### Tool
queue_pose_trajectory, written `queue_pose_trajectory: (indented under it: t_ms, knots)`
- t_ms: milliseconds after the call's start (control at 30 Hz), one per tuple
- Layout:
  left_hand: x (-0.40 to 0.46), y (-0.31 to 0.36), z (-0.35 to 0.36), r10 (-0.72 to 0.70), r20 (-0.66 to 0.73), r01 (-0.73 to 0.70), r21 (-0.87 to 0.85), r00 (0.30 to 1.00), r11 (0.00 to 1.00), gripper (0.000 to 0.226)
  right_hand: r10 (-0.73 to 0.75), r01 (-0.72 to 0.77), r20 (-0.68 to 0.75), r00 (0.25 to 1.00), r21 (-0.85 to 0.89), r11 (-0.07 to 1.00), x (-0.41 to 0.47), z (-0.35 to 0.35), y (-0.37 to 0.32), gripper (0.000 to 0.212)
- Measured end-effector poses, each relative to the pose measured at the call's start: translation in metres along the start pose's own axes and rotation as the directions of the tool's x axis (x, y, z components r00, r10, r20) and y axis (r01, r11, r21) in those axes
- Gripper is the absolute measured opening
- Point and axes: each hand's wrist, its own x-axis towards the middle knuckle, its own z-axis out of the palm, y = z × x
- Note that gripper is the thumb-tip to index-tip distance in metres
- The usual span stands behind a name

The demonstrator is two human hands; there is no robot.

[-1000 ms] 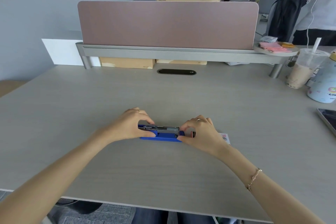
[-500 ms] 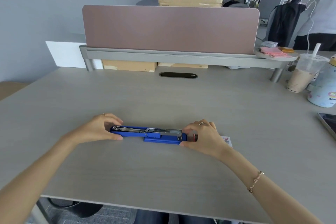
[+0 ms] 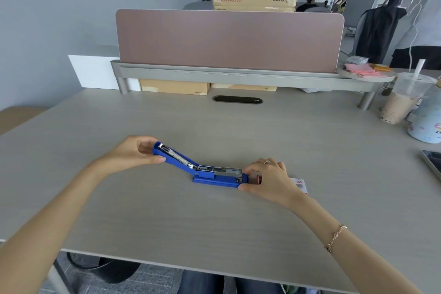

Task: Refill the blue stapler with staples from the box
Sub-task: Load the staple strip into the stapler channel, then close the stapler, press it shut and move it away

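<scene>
A single head-worn wide-angle camera looks forward and down over the tabletop [image 3: 214, 222], hands close below, the divider [image 3: 229, 40] far across.

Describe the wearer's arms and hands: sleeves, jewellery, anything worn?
Both forearms are bare, with no sleeves in view. The right hand has a silver ring on one of its fingers, and a thin gold chain bracelet circles the right wrist. Nothing shows on the left hand or its wrist.
</scene>
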Motion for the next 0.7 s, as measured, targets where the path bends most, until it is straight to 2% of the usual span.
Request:
queue_pose_trajectory:
  t_ms: [67, 167, 300, 533, 700]
  knots:
    - [0.004, 0.011, 0.005, 0.024, -0.002, -0.024, -0.028, 1.0, 0.999, 0.02, 0.003, -0.003, 0.004, 1.0, 0.003, 1.0, 0.0, 0.0, -0.001, 0.028]
    - [0.011, 0.027, 0.016, 0.066, -0.008, -0.066, -0.064, 0.998, 0.996, 0.022, 0.005, -0.005, 0.006, 1.0, -0.027, 1.0, 0.0, 0.0, -0.002, 0.028]
    - [0.017, 0.042, 0.036, 0.087, -0.003, -0.086, -0.146, 0.996, 0.986, 0.043, 0.015, -0.014, 0.014, 1.0, -0.045, 0.999, -0.002, 0.001, -0.002, 0.026]
    - [0.02, 0.052, 0.076, 0.145, -0.077, -0.153, -0.117, 0.987, 0.981, 0.019, 0.025, -0.025, 0.014, 1.0, -0.03, 0.999, -0.001, 0.003, -0.002, 0.024]
    - [0.021, 0.053, 0.086, 0.16, -0.098, -0.171, -0.112, 0.982, 0.979, 0.02, 0.028, -0.028, 0.016, 0.999, -0.033, 0.999, -0.001, 0.003, -0.002, 0.025]
